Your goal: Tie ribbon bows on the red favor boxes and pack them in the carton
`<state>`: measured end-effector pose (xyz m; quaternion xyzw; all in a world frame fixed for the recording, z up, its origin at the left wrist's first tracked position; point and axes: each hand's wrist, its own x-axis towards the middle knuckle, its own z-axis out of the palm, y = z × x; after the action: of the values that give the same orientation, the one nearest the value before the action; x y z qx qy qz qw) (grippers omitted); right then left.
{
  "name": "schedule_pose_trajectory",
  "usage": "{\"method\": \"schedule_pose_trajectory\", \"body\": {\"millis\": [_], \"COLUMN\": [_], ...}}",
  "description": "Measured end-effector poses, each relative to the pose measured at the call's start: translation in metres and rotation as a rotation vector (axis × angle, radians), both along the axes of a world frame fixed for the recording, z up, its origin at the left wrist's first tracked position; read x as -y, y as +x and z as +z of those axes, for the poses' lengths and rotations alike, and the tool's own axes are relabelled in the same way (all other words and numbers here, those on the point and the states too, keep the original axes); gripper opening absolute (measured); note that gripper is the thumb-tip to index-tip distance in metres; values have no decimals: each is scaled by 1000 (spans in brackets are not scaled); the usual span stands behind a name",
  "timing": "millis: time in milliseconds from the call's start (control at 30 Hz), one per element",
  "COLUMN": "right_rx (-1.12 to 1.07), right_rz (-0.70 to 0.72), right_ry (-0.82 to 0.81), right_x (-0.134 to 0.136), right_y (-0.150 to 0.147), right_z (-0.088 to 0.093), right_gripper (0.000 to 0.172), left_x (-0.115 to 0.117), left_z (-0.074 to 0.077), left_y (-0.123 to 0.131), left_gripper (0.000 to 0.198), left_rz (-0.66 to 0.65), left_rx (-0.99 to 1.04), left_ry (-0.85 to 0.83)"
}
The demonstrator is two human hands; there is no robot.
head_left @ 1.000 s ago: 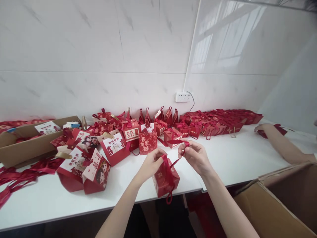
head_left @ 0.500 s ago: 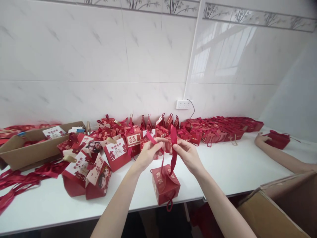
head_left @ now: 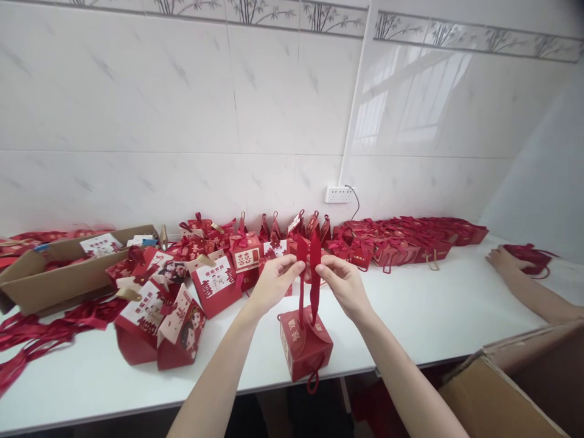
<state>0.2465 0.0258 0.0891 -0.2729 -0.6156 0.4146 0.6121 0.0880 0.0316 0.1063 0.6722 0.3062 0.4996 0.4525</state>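
Observation:
A small red gift box (head_left: 305,345) with gold characters sits near the table's front edge, a cord loop hanging from its front. Two lengths of red ribbon (head_left: 314,292) rise side by side from its folded top. My left hand (head_left: 279,281) pinches the left length between thumb and fingers. The right length is pinched in my right hand (head_left: 341,281), close beside the left. Both hands are above the box without touching it. Behind them stand several finished-looking red boxes, partly hidden by my fingers.
Gift boxes with printed cards (head_left: 216,280) stand left on the white table (head_left: 410,316). Loose ribbons (head_left: 41,340) and a cardboard tray (head_left: 82,286) lie further left. Rows of red boxes (head_left: 410,243) line the wall. Another person's hand (head_left: 502,260) touches a red box near a carton (head_left: 506,389).
My hands have drawn the two ribbon lengths upright and parallel; the left end no longer slants outward. The other person's hand has shifted right with the red box at the far right.

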Motion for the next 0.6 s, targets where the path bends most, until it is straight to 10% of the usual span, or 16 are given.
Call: {"method": "schedule_pose_trajectory", "body": {"millis": [600], "right_rx": [168], "right_rz": [-102], "right_ry": [-101], "right_x": [2], "right_y": [-4], "right_z": [11], "right_gripper": [27], "left_x": [24], "left_z": [10], "left_y": [-1], "left_gripper": [25], "left_rz": [-68], "left_rx": [-98], "left_ry": [-25]}}
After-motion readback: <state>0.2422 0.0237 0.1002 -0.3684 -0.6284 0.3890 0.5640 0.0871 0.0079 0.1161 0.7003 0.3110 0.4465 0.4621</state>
